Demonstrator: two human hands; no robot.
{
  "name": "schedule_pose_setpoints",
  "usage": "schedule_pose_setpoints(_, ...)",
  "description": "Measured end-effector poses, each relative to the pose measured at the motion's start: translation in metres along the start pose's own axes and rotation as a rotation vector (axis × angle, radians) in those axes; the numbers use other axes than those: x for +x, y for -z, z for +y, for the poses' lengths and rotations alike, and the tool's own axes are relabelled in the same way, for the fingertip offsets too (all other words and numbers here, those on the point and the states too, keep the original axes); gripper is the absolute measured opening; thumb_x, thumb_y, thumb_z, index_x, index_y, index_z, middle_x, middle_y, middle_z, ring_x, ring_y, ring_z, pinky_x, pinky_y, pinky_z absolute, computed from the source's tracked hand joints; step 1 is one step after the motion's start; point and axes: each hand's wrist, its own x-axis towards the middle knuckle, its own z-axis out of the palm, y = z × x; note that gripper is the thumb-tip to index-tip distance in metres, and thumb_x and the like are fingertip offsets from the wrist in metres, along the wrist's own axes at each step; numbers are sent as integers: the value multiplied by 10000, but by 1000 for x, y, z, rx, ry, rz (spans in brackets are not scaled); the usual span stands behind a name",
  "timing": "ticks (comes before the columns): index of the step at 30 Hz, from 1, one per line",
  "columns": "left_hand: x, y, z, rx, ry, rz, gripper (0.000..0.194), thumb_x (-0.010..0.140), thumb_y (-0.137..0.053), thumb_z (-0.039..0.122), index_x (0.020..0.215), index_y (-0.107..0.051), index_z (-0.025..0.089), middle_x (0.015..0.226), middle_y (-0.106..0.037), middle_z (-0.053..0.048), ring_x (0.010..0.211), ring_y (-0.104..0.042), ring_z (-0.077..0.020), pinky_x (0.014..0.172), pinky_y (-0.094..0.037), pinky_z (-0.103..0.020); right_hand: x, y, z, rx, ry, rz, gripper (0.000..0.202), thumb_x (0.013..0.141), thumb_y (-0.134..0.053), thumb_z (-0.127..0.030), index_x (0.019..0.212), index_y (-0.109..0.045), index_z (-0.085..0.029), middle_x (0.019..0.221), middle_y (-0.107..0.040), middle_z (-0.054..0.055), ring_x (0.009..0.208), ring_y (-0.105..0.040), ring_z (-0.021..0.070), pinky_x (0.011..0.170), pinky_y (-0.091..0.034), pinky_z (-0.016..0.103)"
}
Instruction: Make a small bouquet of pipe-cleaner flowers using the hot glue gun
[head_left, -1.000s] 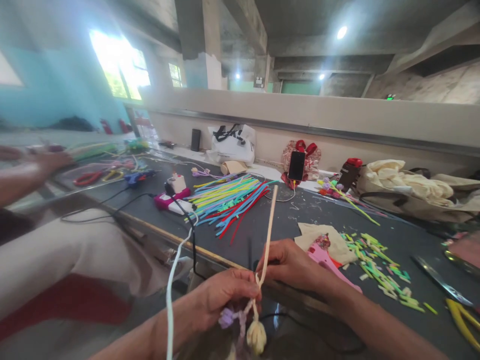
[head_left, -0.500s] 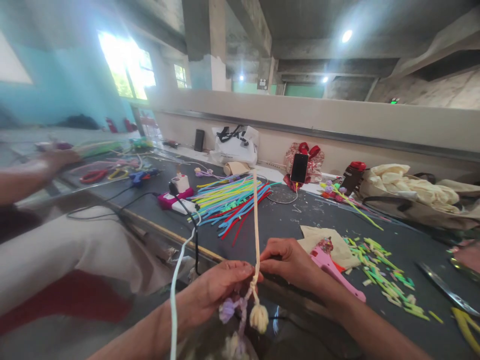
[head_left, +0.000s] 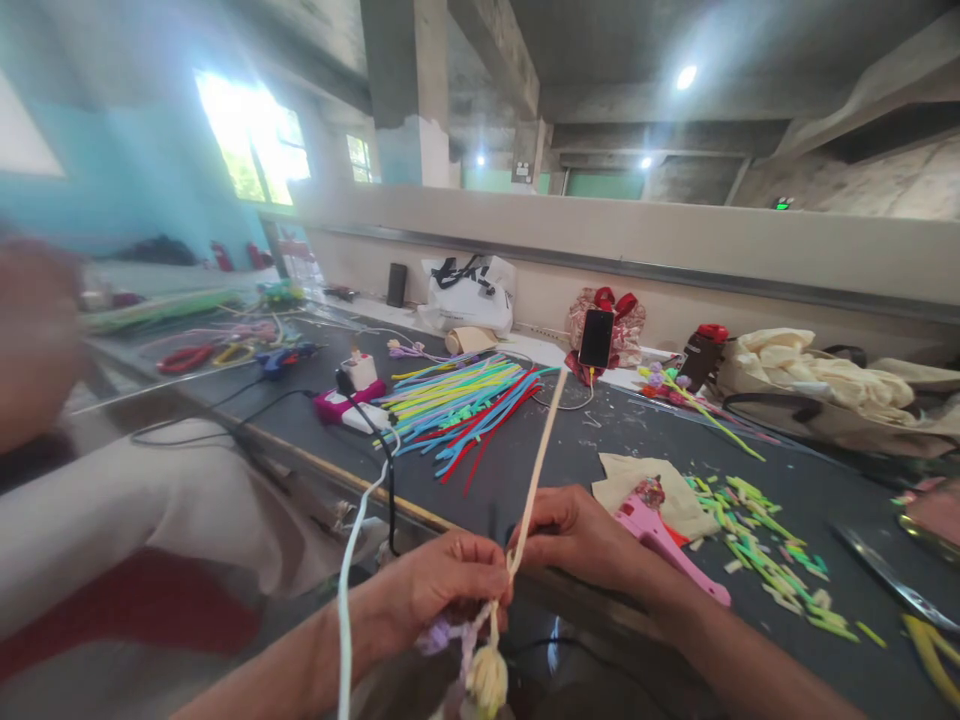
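Observation:
My left hand [head_left: 442, 582] pinches a cream pipe cleaner [head_left: 544, 452] where it twists together with pale purple stems, low in front of me at the table's edge. Below my fingers hang a cream pipe-cleaner bud [head_left: 487, 677] and a blurred purple bud [head_left: 436, 637]. The long free end of the cream piece slants up and to the right. My right hand [head_left: 576, 535] is closed against that same piece, just right of the left one. Its fingertips are partly hidden behind the pipe cleaner.
Several coloured pipe cleaners [head_left: 465, 400] lie on the dark table [head_left: 577, 450]. A pink glue gun [head_left: 660, 540], cut pieces [head_left: 772, 560] and scissors [head_left: 889, 570] are at right. A white cable [head_left: 346, 600] hangs by my left forearm. Another person's leg [head_left: 157, 500] is at left.
The cream pipe cleaner has tipped from upright to slanting right. The hanging buds have shifted lower and left. At far left, the other person's arm has moved nearer and is blurred.

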Motion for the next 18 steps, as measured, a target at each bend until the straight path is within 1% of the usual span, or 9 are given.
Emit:
schedule_pose_setpoints(2,-2,1,0,46,39,-76,118,553,-627,240,531,-628,124,451,-579,2,381,-436,-70,408,-295,-189,-1,2,2,56,-15,-44,140,703,-615,-275,741,-683,-159,658,-582,-17,622,-553,106,553,-401,169)
schedule_pose_setpoints(4,-3,2,-2,126,96,-156,103,528,-641,234,525,-651,132,419,-556,14,350,-401,-65,378,-259,-192,0,6,4,54,16,-98,142,692,-627,-268,742,-687,-149,649,-573,-13,618,-546,102,565,-407,173)
schedule_pose_setpoints(5,-3,2,-3,163,118,-185,97,519,-651,231,518,-657,135,402,-540,20,339,-383,-62,370,-243,-193,1,7,4,37,42,-121,133,687,-633,-258,741,-689,-149,648,-569,-12,622,-544,100,574,-407,174)
schedule_pose_setpoints(7,-1,2,-7,181,125,-206,102,509,-671,236,521,-668,135,394,-522,25,341,-374,-60,370,-233,-194,4,10,2,7,77,-128,122,682,-638,-246,732,-690,-148,645,-564,-12,625,-540,98,575,-405,174)
schedule_pose_setpoints(9,4,1,-11,135,104,-182,138,507,-684,250,568,-679,125,412,-523,21,356,-394,-64,382,-253,-197,8,9,1,-16,42,-82,118,676,-640,-244,721,-684,-145,643,-571,-12,620,-544,99,571,-410,174)
schedule_pose_setpoints(11,8,2,-15,70,88,-125,177,503,-692,261,602,-674,116,425,-528,17,359,-400,-63,386,-258,-196,12,7,2,-51,-25,-11,101,676,-630,-228,712,-671,-143,655,-589,-11,613,-553,100,565,-415,171)
schedule_pose_setpoints(14,11,6,-17,13,72,-45,194,523,-681,286,594,-640,110,421,-522,18,349,-380,-57,388,-245,-194,11,3,4,-96,-103,73,122,709,-579,-217,786,-644,-147,683,-617,-1,612,-565,112,528,-403,177)
schedule_pose_setpoints(16,11,9,-15,14,31,11,191,555,-663,297,579,-612,114,415,-503,26,349,-363,-54,387,-227,-195,5,2,2,-263,-159,129,141,714,-564,-218,821,-629,-154,698,-632,18,631,-575,142,525,-383,205)
schedule_pose_setpoints(18,9,11,-11,60,-20,83,194,589,-641,304,562,-581,121,402,-467,43,349,-330,-50,381,-193,-197,-6,3,-6,-586,-226,182,102,726,-544,-220,750,-623,-160,673,-635,37,623,-578,172,525,-354,239)
